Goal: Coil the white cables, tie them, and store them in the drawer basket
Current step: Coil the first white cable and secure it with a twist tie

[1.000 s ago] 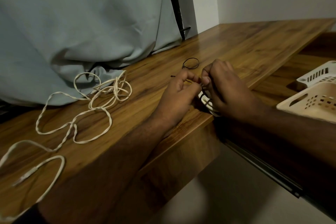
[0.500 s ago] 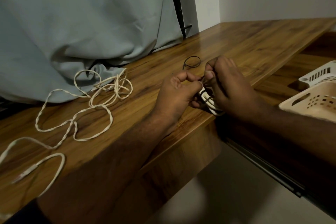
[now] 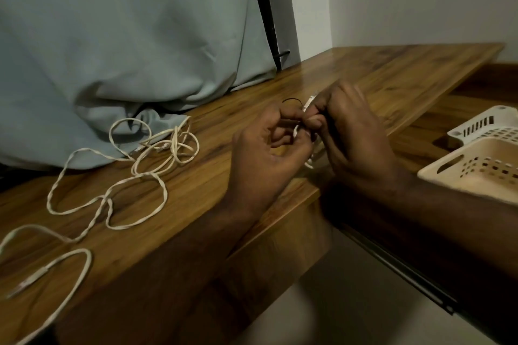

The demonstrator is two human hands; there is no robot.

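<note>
Hands (image 3: 304,131) pinch coiled cable (image 3: 309,161) between them.

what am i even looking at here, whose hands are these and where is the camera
There is no machine here: these are a person's two bare hands, filmed by one wide-angle camera worn on the head, looking forward and down. The left hand and right hand meet over the edge of a wooden desk. Together they pinch a small coiled white cable, mostly hidden between them; they seem to be tying it, though the tie itself is hard to see. A black loop lies just behind the hands. To the left, a loose white cable sprawls untied across the desk. On the right, two plastic baskets sit in an open drawer. A grey curtain hangs behind.
</note>
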